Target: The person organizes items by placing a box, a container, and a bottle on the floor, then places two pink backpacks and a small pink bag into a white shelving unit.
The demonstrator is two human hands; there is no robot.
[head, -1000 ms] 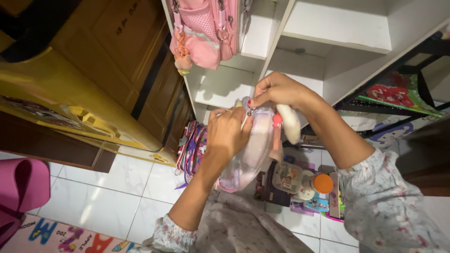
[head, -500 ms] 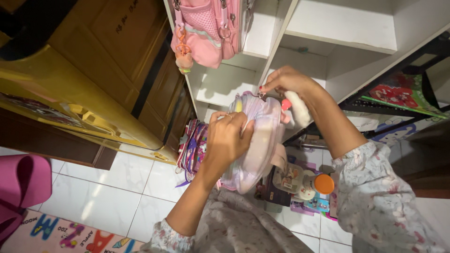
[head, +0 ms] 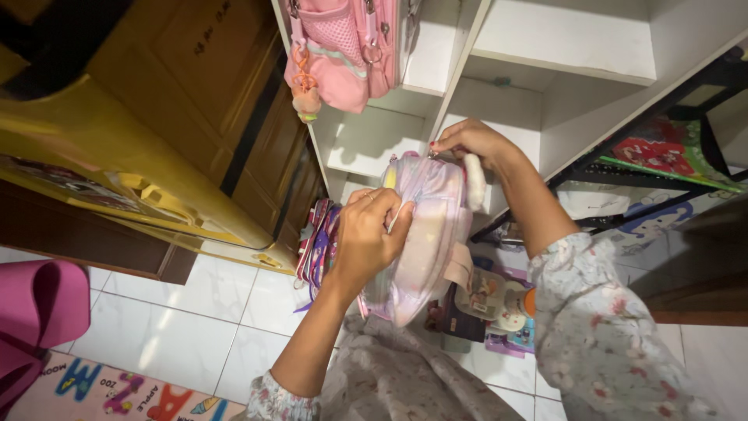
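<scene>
in front of the white shelf (head: 366,144), a pale lilac backpack (head: 425,234) is held up above the tiled floor (head: 195,327). the left hand (head: 366,238) is clasped on its side, fingers curled over the front edge. the right hand (head: 467,144) is pinched shut on the zip pull at the top of the backpack, beside a white plush charm (head: 474,181). a pink bag (head: 339,51) hangs above, and another bag (head: 319,245) stands by the shelf's foot.

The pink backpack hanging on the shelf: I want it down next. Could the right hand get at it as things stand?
Probably yes, once freed: the right hand pinches the top of the pastel backpack, and the pink backpack hangs just above, nothing between them.
</scene>
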